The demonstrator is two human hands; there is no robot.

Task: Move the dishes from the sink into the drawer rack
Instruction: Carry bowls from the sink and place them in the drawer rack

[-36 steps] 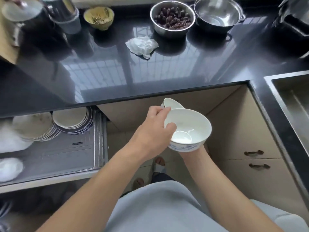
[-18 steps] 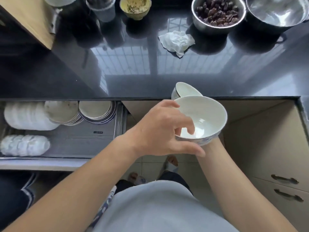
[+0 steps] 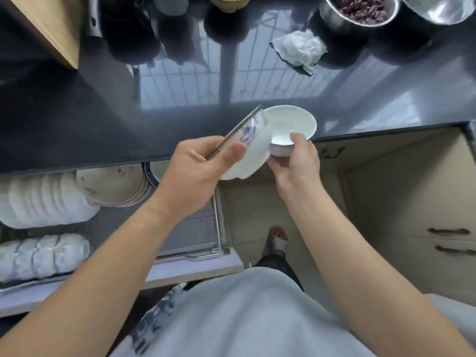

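My left hand (image 3: 198, 173) grips a white bowl with blue pattern (image 3: 249, 148) by its rim, tilted on edge so its outside faces me. My right hand (image 3: 296, 163) holds a second white bowl (image 3: 288, 124) from below, thumb on its rim, opening toward me. The two bowls touch above the counter edge. The open drawer rack (image 3: 190, 233) lies at lower left, holding rows of white bowls (image 3: 43, 202), smaller white dishes (image 3: 41, 256) and stacked plates (image 3: 113, 186).
The black countertop (image 3: 77, 119) carries a crumpled white cloth (image 3: 300, 50), a steel bowl of dark fruit (image 3: 360, 9), another steel bowl (image 3: 438, 6) and a wooden board (image 3: 51, 29). Beige cabinet drawers with handles (image 3: 448, 231) stand at right. My foot (image 3: 279, 240) is on the floor below.
My left hand has taken the larger bowl off the other and tipped it on edge to the left. The right hand keeps the smaller bowl. The view has shifted left over the drawer.
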